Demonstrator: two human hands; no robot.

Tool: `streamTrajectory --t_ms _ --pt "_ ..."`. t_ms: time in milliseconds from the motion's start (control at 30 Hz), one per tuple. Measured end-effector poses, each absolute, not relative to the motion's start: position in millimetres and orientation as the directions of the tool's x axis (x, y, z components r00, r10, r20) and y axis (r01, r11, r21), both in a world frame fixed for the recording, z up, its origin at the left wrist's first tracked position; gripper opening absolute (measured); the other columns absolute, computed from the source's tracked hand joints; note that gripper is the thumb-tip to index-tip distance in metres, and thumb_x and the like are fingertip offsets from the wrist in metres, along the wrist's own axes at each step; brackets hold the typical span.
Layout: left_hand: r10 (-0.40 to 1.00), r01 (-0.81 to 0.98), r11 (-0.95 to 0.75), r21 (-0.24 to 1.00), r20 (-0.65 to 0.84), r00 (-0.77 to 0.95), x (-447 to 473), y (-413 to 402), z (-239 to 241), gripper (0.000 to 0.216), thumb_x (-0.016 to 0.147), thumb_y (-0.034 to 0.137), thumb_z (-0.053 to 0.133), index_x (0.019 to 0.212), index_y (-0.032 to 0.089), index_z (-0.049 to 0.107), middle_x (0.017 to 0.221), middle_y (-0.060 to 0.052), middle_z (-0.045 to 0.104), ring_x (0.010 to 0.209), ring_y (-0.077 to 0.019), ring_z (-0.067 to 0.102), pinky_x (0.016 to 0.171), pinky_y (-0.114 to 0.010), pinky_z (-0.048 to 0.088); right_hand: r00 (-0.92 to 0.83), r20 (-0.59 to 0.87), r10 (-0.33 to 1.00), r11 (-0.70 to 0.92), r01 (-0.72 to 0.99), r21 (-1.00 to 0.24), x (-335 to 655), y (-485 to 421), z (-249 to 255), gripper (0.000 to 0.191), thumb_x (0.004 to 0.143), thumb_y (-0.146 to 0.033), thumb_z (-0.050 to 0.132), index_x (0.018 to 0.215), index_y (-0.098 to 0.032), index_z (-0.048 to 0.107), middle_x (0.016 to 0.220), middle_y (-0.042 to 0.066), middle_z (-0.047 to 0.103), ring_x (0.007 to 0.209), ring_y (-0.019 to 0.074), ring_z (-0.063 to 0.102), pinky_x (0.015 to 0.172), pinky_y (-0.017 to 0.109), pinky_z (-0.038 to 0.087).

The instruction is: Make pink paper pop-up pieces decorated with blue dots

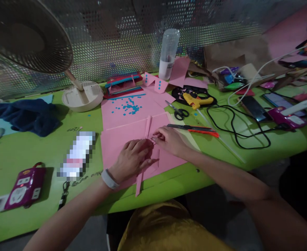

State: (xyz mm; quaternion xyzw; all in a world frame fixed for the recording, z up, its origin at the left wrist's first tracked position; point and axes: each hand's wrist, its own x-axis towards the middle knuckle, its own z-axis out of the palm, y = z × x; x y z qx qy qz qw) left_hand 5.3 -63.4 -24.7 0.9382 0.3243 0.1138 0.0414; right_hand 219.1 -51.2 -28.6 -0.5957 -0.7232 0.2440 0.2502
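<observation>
My left hand [131,157], with a pale wristband [109,179], lies palm down on pink paper [124,134], its fingers stretched across a narrow pink paper strip [147,127]. The strip runs lengthwise over the sheets, its near end at the table's front edge. Close beside those fingertips, my right hand [169,140] has thumb and forefinger pinched together at the strip; the exact grip is small and partly hidden. A cutter knife with an orange handle [204,131] lies just beyond my right hand. Black scissors [181,114] rest farther back.
Small blue paper squares [132,108] lie scattered on pink paper behind. A yellow glue gun [197,101], a clear bottle [168,52] and black cable [234,137] are at right. Left stand a fan [82,96], a phone [77,153] and a purple power box [25,188].
</observation>
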Motion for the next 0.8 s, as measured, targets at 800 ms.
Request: streamTrajectory --t_ms 800 --pt "0.628 0.611 -0.778 0.146 0.191 0.754 6 -63 -27 0.054 0.096 0.057 0.044 0.132 0.020 0.059 0.130 -0.012 0.060 0.114 -0.0291 0.056 0.094 -0.048 0.046 -0.287 -0.371 0.883 -0.105 0.649 -0.753 227 -32 -11 0.013 0.082 -0.020 0.068 0.076 -0.019 0.056 0.057 -0.002 0.062 0.048 0.0120 0.060 0.048 0.022 0.045"
